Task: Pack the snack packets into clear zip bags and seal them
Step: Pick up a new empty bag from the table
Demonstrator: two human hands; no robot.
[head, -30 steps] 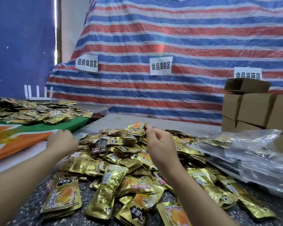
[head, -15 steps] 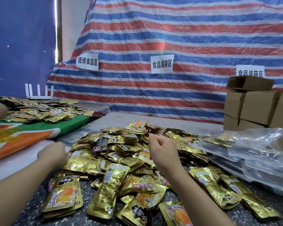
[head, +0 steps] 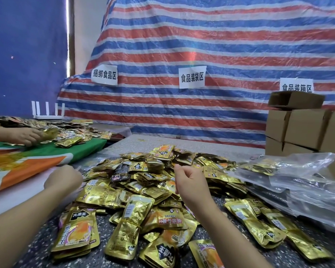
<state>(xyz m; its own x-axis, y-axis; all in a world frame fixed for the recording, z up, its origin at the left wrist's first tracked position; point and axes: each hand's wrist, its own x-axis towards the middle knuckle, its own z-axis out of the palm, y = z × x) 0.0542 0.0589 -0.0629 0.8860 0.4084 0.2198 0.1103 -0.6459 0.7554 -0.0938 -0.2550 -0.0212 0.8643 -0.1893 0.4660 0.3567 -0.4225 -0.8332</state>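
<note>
Head view is showing a large heap of gold snack packets (head: 153,182) lying on the speckled counter (head: 211,149), spreading from the near edge to the middle. At the right, just beside the heap, a pile of clear zip bags (head: 302,182) is resting; at least one of them is already carrying some gold packets inside, so a part of the packing seems to be done. Whether these bags are sealed I cannot tell.

The left hand (head: 63,180) is hovering at the left edge of the heap with its fingers curled away from the camera. Its grip is hidden behind the back of the hand, so I cannot tell if it is holding anything. The right hand (head: 190,182) is hanging over the middle of the heap with the fingers curled in; I am seeing nothing between them, so its grip is looking narrow and empty.

Judging from this, most of the task is remaining: the heap is still very big, and no open bag is being held at this moment. The next step is probably picking packets or taking a fresh bag from the right.

At the far left, another person's hand (head: 24,135) is touching more packets on a green and orange cloth (head: 37,157). Cardboard boxes (head: 306,128) are standing at the far right, in front of a striped tarp (head: 201,41) with paper labels.
</note>
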